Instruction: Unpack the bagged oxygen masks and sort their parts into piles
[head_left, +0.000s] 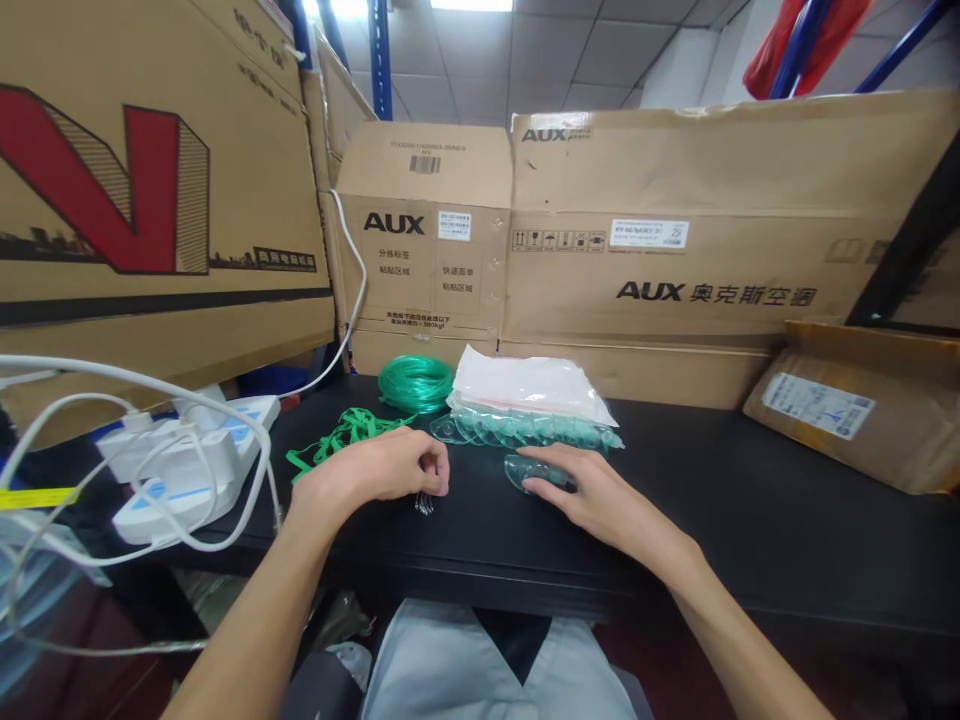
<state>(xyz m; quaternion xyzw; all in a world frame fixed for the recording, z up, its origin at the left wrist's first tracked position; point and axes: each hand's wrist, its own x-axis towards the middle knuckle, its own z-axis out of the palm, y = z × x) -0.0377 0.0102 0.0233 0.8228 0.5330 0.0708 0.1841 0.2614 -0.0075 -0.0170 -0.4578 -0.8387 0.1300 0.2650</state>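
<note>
Plainly, the rounded plastic piece [516,474] looks translucent green.

The see-through, green-tinted, half-round plastic piece [519,474] looks smooth and glossy, the thin silvery wires [424,504] shiny and metallic, the coiled green plastic tubing [415,384] slick, the flat green bands [351,428] duller, cloth-like, the long black tabletop [675,465] smooth, matt.

Left hand [405,464] curled, right hand [583,482] cupped
</note>
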